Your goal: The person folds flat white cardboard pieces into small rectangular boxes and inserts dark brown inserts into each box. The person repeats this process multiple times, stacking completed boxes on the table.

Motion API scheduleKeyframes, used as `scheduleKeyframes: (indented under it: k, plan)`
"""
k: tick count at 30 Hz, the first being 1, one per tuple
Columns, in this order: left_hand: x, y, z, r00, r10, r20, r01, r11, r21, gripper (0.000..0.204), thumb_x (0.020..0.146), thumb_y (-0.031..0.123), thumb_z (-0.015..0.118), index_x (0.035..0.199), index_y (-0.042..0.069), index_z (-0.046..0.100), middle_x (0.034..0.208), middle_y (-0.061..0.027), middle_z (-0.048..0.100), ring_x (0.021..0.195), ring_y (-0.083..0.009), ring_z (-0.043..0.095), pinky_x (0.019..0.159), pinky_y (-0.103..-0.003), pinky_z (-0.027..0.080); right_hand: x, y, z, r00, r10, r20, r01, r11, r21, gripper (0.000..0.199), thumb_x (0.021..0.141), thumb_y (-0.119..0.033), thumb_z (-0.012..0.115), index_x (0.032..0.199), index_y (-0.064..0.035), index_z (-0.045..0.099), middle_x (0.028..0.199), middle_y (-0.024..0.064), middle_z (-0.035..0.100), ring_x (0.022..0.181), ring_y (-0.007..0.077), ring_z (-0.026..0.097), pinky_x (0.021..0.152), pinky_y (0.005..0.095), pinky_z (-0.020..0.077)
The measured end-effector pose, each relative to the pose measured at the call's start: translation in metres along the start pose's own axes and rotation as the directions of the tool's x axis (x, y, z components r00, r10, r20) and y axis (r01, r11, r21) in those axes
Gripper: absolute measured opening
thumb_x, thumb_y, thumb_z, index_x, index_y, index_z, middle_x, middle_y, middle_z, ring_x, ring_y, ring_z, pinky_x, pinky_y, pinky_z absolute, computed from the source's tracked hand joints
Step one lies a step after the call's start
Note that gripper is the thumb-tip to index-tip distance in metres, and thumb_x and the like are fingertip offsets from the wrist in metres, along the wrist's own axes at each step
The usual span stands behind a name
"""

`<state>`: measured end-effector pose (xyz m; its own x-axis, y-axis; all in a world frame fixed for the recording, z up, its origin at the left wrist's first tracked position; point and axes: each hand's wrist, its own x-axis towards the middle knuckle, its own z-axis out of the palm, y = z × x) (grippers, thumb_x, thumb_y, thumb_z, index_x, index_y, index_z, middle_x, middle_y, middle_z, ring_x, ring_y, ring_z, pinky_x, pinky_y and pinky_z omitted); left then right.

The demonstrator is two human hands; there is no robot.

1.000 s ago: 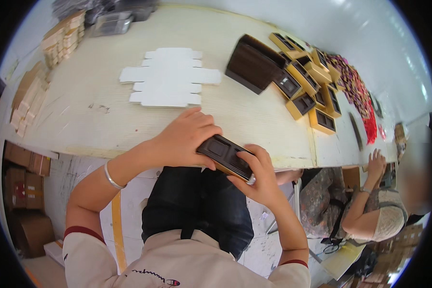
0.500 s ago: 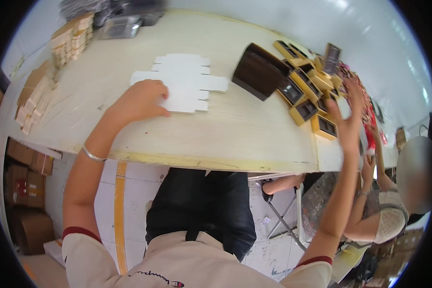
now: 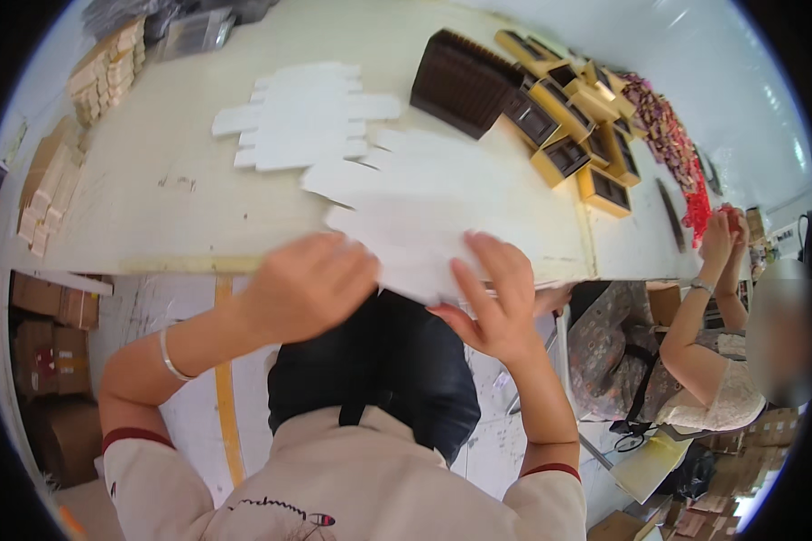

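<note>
I hold a flat white die-cut carton blank (image 3: 406,212) with both hands, lifted over the near edge of the cream table (image 3: 153,225). My left hand (image 3: 302,284) grips its near left side, fingers curled under it. My right hand (image 3: 492,293) holds its near right edge, fingers spread against it. A stack of the same white blanks (image 3: 302,117) lies flat farther back on the table.
A dark brown tray stack (image 3: 460,81) and several gold boxes with dark inserts (image 3: 573,122) sit at the back right. Small tan boxes (image 3: 59,171) line the left edge. A seated person (image 3: 704,361) works at the right by red items (image 3: 686,171). Cardboard cartons (image 3: 50,343) stand below.
One second ago both hands held a dark brown tray; it was set off to the right. My left hand took a white blank from the stack, and both hands now hold it near me.
</note>
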<state>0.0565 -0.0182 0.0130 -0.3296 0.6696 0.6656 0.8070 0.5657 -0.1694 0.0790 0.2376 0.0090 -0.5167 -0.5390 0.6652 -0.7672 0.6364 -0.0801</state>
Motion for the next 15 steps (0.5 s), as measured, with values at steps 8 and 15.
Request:
scheduleKeyframes:
  k: [8,15]
  plan:
    - [0.026,0.009,0.027,0.858,-0.363,0.362,0.509,0.688,-0.518,0.01,0.088,0.016,0.063,0.09,0.006,0.06,0.07,-0.0133,0.059,0.064,-0.0324,0.057,0.057,-0.039,0.044,-0.015,0.004,0.025,0.86,0.508,-0.041,-0.457,0.804,0.381,0.046,0.074,-0.007,0.075,0.116,-0.0016,0.058,0.096,0.0112,0.06,0.083,0.0274,0.057,0.078,0.0376,0.0441]
    - [0.032,0.003,0.058,0.897,-0.311,0.315,0.415,0.838,-0.353,0.014,0.084,0.015,0.063,0.094,0.005,0.061,0.081,-0.01,0.06,0.077,-0.0281,0.059,0.066,-0.037,0.046,-0.017,0.007,0.024,0.972,0.233,0.042,-0.229,0.971,-0.071,0.038,0.075,-0.015,0.073,0.111,-0.0038,0.063,0.115,0.0171,0.052,0.098,0.0346,0.055,0.087,0.0413,0.0432]
